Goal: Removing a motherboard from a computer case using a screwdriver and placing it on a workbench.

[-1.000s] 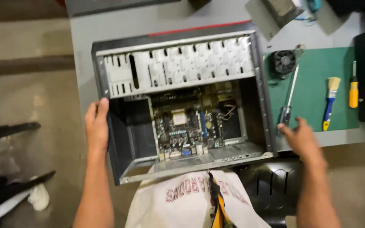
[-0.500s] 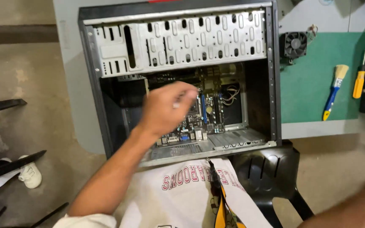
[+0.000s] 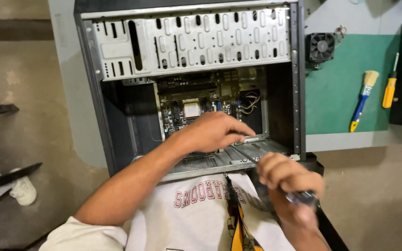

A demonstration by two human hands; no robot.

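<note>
Head view: open computer case (image 3: 191,42) lying on the grey workbench (image 3: 70,93), motherboard (image 3: 196,104) exposed. Left hand (image 3: 212,132), fingers curled loosely, reaches inside over the board; whether it grips anything cannot be told. Right hand (image 3: 287,183) is closed around a screwdriver (image 3: 275,179). Beside the case, on the green mat (image 3: 336,102): cooling fan (image 3: 322,46), brush (image 3: 363,100).

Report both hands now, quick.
Left hand: fingers closed, reaching into the computer case; what it pinches cannot be told.
Right hand: closed on a screwdriver.
</note>
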